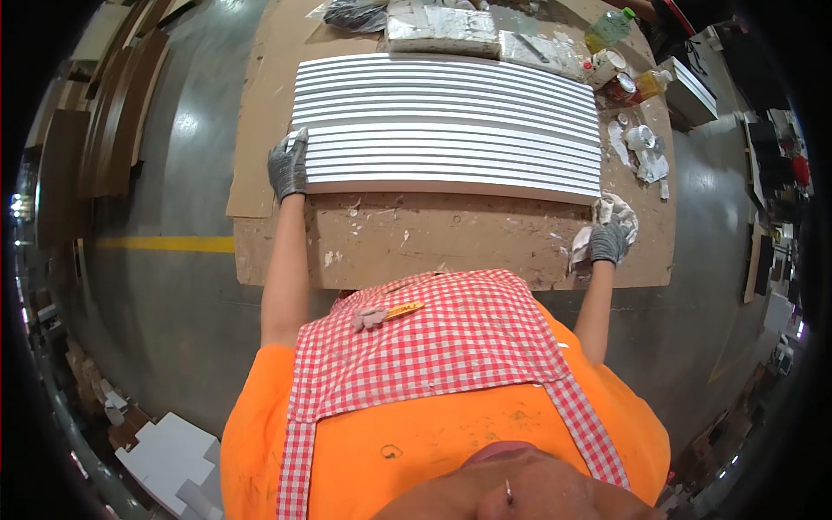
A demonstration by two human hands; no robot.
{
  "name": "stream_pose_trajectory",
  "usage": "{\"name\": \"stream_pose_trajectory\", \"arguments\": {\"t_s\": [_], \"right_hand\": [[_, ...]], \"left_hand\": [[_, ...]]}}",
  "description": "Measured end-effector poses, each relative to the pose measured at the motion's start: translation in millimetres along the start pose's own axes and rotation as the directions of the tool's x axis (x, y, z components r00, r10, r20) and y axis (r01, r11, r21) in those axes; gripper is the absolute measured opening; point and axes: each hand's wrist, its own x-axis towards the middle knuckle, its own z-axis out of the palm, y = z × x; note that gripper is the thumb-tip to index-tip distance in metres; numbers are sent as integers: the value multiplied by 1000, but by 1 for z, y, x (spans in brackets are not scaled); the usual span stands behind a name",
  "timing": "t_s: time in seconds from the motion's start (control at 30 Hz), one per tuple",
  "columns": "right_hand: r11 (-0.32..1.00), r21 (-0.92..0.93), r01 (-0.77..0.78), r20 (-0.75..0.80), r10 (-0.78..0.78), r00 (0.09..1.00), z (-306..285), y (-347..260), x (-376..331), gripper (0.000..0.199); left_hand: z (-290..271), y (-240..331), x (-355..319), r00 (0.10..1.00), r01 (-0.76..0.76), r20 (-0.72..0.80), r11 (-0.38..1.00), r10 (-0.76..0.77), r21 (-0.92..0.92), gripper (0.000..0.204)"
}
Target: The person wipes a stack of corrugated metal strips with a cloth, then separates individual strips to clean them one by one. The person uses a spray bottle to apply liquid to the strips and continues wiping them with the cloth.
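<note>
My view is bright and evenly lit from overhead. The white slats (446, 121) reflect strongly, near overexposure. Left of the slats, the grey floor (186, 130) shows glare patches. Beyond the slats, straight edges bow outward and the corners vignette to black. Focus is sharp centrally.

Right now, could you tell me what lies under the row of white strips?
The white strips rest on brown cardboard over the worktable. The surface directly beneath them is covered, so anything there is hidden.

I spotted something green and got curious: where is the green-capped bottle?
In the head view, the green-capped bottle lies at the table's far right corner, beyond the white strips and beside small cans.
</note>
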Motion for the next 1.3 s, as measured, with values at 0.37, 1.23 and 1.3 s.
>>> {"name": "stream_pose_trajectory", "arguments": {"t_s": [0.37,1.23,1.3], "right_hand": [[590,498,635,-624,-265,735,-95,-58,63,39],[-228,-59,972,-230,-944,-235,-213,-576,-118,26],[-209,-94,973,-172,-960,-223,-219,-578,-127,26]], "left_hand": [[-7,6,-3,989,-136,-51,990,138,35,54],[-2,-13,-6,988,-25,-154,1000,27,12,29],[0,-15,-5,987,-15,-159,1000,15,1,30]]}}
